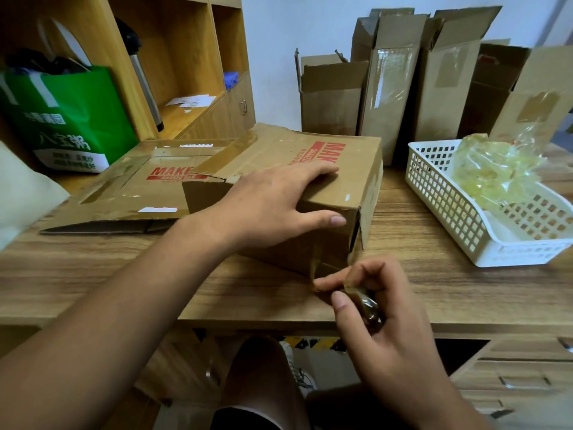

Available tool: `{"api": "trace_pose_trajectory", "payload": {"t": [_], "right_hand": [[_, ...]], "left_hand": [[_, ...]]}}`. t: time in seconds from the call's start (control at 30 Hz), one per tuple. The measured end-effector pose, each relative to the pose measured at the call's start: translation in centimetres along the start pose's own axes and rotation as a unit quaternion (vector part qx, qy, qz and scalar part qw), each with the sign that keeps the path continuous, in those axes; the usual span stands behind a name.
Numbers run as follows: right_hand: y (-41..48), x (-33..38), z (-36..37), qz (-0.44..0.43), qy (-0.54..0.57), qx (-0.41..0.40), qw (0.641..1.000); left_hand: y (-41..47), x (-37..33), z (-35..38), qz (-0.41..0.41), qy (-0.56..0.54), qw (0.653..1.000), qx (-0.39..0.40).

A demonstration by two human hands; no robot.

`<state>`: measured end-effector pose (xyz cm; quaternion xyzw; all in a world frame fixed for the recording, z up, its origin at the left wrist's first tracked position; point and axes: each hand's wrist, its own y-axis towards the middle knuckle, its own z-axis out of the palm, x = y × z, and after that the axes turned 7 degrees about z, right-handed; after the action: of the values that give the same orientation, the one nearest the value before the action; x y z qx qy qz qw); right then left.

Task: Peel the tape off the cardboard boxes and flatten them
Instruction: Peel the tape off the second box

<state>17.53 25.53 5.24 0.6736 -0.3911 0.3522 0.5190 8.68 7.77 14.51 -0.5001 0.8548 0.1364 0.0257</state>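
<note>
tape is what i'm working on at this moment. the box [350,169] with the red print sits at the middle of the desk [434,293], just past 12 o'clock from my seat. my left hand [263,209] lies flat on its top, fingers [313,170] spread wide and straight, with the thumb dropped over the near face. i read that as a brace, so the box doesn't slide toward me when i pull.

my right hand [381,311] is at 5 o'clock of the box, low against the near bottom corner. its thumb and forefinger pinch the tape strip [317,265], which runs taut up to the near face. the other fingers curl around a dark wad of tape [367,302] in the palm. keeping the pinch close to the cardboard should make the strip less likely to snap or tear the paper.

a flattened box [130,193] lies at 9 o'clock, partly under the one i'm holding. more upright boxes [390,88] stand along the wall at 1 o'clock, some with shiny tape on them. a white basket [465,231] at 3 o'clock holds balled tape [493,172], so i judge that's where this wad will go. a green bag [68,119] sits at 10 o'clock.

i'd say this box is mid-peel and not yet flattened.
</note>
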Motion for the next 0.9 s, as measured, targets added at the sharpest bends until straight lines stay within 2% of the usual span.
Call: {"api": "trace_pose_trajectory", "payload": {"t": [0.13, 0.23, 0.53, 0.9], "right_hand": [[0.5, 0.0, -0.9, 0.012, -0.040, -0.055, 0.998], [0.8, -0.3, -1.3, 0.017, -0.055, -0.063, 0.996], [0.6, -1.0, -0.8, -0.020, -0.037, -0.084, 0.996], [-0.6, -0.9, 2.0, -0.024, -0.005, -0.039, 0.999]], "left_hand": [[-0.5, 1.7, -0.9, 0.042, -0.061, 0.996, 0.048], [-0.5, 2.4, -1.1, 0.060, -0.071, 0.994, 0.063], [-0.4, 1.9, -0.1, 0.045, -0.045, 0.998, -0.012], [-0.3, 1.0, 0.2, 0.016, -0.022, 0.999, -0.020]]}}
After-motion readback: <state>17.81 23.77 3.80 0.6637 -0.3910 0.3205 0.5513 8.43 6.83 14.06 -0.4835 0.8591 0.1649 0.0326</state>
